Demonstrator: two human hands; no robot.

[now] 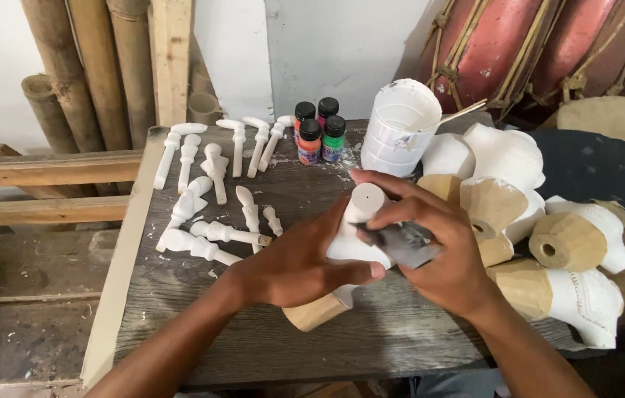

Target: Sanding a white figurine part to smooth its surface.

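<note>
1. Two hands are working over one carved wooden figure piece, which is sitting just above the middle of the dark plank table, white-primed on its upper part and bare wood at its lower end.
2. Left hand is wrapping around the piece from below, fingers and thumb closed on its white body, steadying it at a tilt.
3. Right hand is pinching a small grey scrap, most likely sandpaper, and pressing it against the white flank; its fingers are closed on that scrap, with the forefinger reaching over the rounded top.
4. Judging by this grip, the smoothing of the primed surface is the step in hand, and only part of the surface seems covered by the scrap.
5. Next, the work is probably calling for the left hand to turn the piece so a fresh face meets the scrap, while keeping pressure light so the primer is not rubbed through to the wood.
6. Lying to the left are many small white turned parts, apart from the hands.
7. Standing behind are four little paint bottles and a white tub with a stick in it.
8. Crowding the right side are several larger carved blocks, half white and half bare, just beside the right wrist.
</note>
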